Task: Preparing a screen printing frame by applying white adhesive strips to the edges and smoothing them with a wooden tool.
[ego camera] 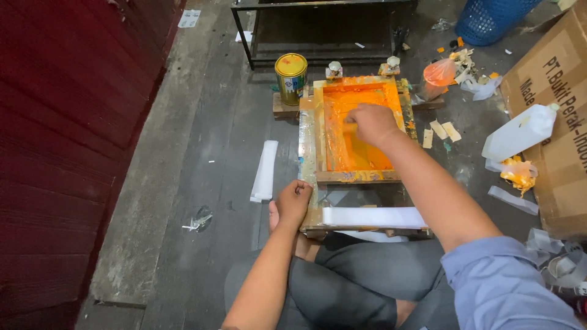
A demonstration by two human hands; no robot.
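Sitting on the dark plank floor, the person keeps a wooden-framed printing screen flooded with orange ink right ahead. The right hand is closed on something pressed into the ink inside that frame, though what it holds is hidden. The left hand, curled shut, braces the frame's near left corner, apparently steadying it. A yellow metal tin stands just beyond the frame's far left corner.

Brown carton right; yellow tin
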